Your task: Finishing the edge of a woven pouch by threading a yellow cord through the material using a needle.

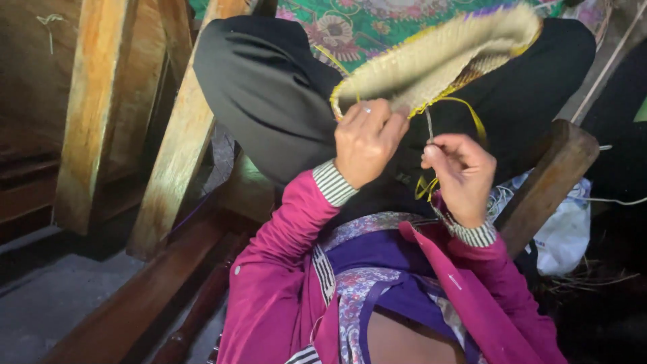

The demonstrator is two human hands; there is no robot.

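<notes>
Magenta sleeves (pixel 283 269) with striped cuffs frame both hands over the lap, where black trousers (pixel 269 101) give a dark working surface. Left hand (pixel 366 141) curls shut on the rim of a pale woven straw piece (pixel 438 61), apparently to steady the edge at working height; right hand (pixel 461 172), just beside it, pinches a thin strand (pixel 428 128) between narrowed fingertips, so that it runs up to the rim. Yellow strips (pixel 472 114) trail from the rim; wooden beams (pixel 87 114) stand at left.
</notes>
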